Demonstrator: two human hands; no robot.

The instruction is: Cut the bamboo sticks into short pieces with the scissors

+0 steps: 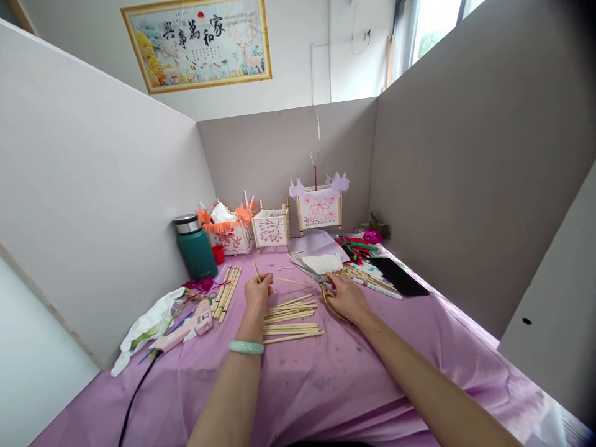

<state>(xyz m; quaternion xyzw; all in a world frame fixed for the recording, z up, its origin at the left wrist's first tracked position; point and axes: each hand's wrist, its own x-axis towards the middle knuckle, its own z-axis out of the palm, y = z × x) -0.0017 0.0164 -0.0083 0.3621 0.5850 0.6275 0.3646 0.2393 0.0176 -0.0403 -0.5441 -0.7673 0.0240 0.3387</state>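
Note:
My left hand (257,292), with a pale green bangle (246,347) on its wrist, is closed round a thin wooden stick (256,269) that pokes up past the fingers. Gold-handled scissors (327,292) are in my right hand (347,297), their blades opened and pointing to the far left. Several more wooden sticks (291,315) lie in rough rows on the cloth between the two hands. Left of my left hand is a flat group of sticks (228,293) with dark bands. A white crumpled piece (321,264) lies just beyond the scissors.
Paper-sided lanterns with stick frames, one (270,230) standing and one (319,208) hung, are at the back. On the left are a green flask (196,251), a red cup (218,254) and a pink glue gun (189,328). A black phone (399,276) lies right. Grey partitions (465,155) enclose the table.

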